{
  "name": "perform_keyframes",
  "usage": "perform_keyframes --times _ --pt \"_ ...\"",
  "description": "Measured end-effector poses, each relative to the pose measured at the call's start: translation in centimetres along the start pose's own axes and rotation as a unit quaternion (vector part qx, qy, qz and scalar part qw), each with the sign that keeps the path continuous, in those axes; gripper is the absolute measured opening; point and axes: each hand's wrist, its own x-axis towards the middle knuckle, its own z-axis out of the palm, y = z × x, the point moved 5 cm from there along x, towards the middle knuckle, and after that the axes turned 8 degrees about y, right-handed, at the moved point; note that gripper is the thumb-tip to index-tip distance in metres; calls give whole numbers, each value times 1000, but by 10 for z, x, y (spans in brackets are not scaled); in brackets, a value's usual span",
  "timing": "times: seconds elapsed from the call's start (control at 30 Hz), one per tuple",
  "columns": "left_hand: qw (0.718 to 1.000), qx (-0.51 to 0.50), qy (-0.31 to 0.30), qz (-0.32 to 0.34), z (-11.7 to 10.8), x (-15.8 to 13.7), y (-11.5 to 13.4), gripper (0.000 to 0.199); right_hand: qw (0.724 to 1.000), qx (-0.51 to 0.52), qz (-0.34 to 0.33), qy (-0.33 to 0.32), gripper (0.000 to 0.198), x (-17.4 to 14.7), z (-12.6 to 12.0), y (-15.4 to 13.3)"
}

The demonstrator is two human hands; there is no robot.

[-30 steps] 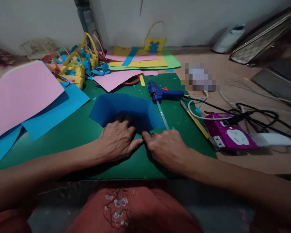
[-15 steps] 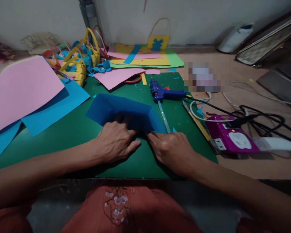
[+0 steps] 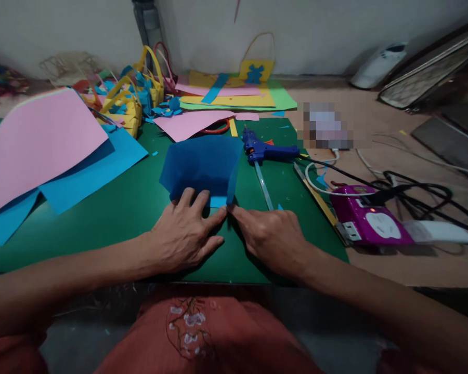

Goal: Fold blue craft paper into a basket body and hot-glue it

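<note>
A sheet of blue paper (image 3: pixel 203 161) stands partly raised, its sides bent up, with a lighter blue strip showing along its near edge. My left hand (image 3: pixel 183 228) rests on that near edge, fingers spread and pressing down. At the near right corner of the sheet, my right hand (image 3: pixel 271 236) has its fingers curled in, index fingertip and thumb closed on the paper. The two hands' fingertips almost meet there. Just right of the sheet lies a blue glue gun (image 3: pixel 269 150) with a clear glue stick (image 3: pixel 263 184) in its back.
Pink paper (image 3: pixel 42 145) and blue paper (image 3: pixel 93 166) lie left on the green board (image 3: pixel 113 228). Small yellow paper baskets (image 3: pixel 130 117) stand behind. A box cutter (image 3: pixel 317 197) and a purple power socket (image 3: pixel 374 218) with cables are on the right. Red-handled scissors (image 3: pixel 218 127) sit under pink paper.
The blue paper has shifted left and its far side has risen more upright. My left fingers have come out from inside the fold onto the near edge. My right hand has moved slightly left.
</note>
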Motion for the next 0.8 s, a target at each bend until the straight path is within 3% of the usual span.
perform_keyframes --times 0.2,0.47,0.8 --pt "1000 -26 5 -6 -1 -1 0 45 997 -37 -50 40 47 -2 0 -8" --pt "999 -37 8 -6 -2 -3 0 49 997 -59 -28 -36 44 6 0 -10" --pt "998 -39 53 0 2 -13 -3 45 995 -68 -52 -55 46 6 1 -11"
